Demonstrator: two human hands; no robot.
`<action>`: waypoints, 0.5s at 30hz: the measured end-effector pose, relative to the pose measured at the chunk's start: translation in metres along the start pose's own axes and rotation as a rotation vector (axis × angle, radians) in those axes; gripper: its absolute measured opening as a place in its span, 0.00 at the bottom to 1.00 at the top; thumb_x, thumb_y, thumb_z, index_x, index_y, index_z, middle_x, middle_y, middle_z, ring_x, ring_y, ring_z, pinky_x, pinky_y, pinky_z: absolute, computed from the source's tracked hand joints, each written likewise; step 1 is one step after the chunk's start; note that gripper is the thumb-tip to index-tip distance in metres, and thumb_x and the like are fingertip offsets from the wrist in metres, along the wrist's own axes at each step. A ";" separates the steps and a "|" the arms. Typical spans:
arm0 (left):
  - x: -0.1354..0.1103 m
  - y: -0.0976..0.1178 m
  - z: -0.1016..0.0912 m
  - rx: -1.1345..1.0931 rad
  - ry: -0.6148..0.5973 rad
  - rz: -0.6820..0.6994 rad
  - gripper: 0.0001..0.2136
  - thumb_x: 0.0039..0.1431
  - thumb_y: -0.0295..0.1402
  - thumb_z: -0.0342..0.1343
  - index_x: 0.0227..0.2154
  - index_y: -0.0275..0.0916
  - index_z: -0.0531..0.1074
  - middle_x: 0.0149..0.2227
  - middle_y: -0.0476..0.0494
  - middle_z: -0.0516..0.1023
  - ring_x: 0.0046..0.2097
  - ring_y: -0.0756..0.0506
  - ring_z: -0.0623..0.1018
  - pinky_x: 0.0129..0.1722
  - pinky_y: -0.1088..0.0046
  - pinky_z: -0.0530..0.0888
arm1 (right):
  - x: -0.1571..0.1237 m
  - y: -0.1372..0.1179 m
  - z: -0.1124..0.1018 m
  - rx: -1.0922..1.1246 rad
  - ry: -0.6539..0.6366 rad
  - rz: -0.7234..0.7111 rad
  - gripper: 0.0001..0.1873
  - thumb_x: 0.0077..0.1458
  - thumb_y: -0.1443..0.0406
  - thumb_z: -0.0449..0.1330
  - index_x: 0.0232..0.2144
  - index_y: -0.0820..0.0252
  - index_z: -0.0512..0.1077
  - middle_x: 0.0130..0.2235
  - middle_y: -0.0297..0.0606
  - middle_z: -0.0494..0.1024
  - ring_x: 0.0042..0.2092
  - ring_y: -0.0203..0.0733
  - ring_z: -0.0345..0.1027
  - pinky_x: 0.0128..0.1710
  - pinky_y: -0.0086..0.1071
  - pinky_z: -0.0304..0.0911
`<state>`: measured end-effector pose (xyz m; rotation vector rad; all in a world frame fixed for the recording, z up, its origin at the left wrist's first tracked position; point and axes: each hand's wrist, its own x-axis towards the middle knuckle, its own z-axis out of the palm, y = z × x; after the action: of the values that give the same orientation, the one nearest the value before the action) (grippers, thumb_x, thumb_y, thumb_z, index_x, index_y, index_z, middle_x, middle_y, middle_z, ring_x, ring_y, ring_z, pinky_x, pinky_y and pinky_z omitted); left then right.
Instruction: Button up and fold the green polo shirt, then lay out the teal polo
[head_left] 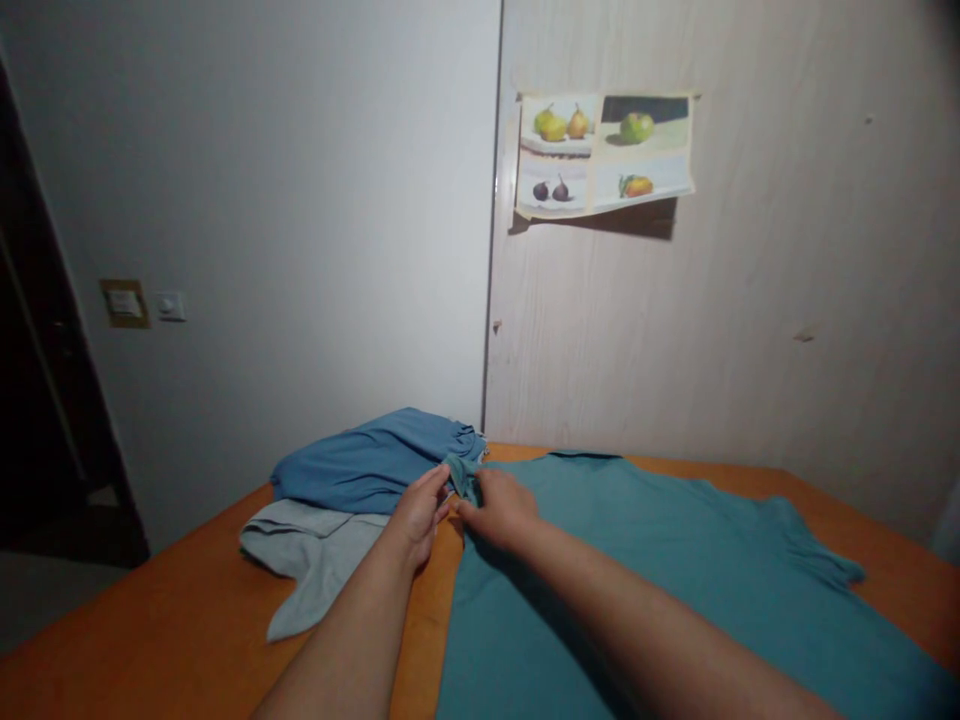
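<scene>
A teal T-shirt [645, 540] lies spread out over the right part of the table, its neckline toward the wall. Its left sleeve is bunched up between my two hands. My left hand [421, 515] pinches the outer end of that sleeve between thumb and fingers. Closed on the sleeve nearer the shirt's body is my right hand [501, 508], its fingertips partly hidden by the cloth. Just left of my hands sits a folded blue garment [367, 462], with a grey cloth [315, 560] lying in front of it.
The orange table [172, 630] meets the wall at its back edge. A sheet of fruit pictures [606, 150] hangs on the pale panel above. Light switches [171, 306] are on the wall at left, beside a dark doorway [52, 340].
</scene>
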<state>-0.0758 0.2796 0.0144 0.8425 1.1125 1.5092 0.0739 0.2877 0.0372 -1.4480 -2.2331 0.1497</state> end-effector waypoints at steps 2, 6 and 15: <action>0.000 0.000 -0.001 -0.045 0.021 -0.004 0.21 0.46 0.47 0.66 0.43 0.44 0.79 0.53 0.47 0.78 0.48 0.45 0.73 0.47 0.68 0.67 | 0.003 -0.007 0.008 -0.070 -0.020 0.005 0.23 0.54 0.52 0.62 0.48 0.60 0.75 0.49 0.52 0.78 0.51 0.58 0.71 0.48 0.44 0.64; 0.001 0.000 0.002 -0.081 0.135 -0.007 0.12 0.55 0.40 0.62 0.41 0.42 0.77 0.50 0.46 0.79 0.51 0.45 0.74 0.52 0.68 0.67 | 0.017 0.002 0.022 0.130 0.015 0.166 0.07 0.54 0.64 0.58 0.35 0.57 0.75 0.39 0.45 0.80 0.43 0.51 0.73 0.43 0.39 0.63; -0.011 -0.006 0.022 -0.281 -0.104 -0.263 0.25 0.64 0.54 0.51 0.52 0.39 0.69 0.52 0.33 0.77 0.49 0.41 0.79 0.48 0.64 0.75 | 0.027 0.033 0.027 0.871 0.090 0.378 0.05 0.49 0.64 0.52 0.28 0.57 0.67 0.29 0.34 0.75 0.31 0.39 0.68 0.30 0.29 0.63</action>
<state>-0.0513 0.2740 0.0162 0.5513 0.8717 1.3466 0.0803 0.3302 0.0108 -1.2846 -1.4651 1.0103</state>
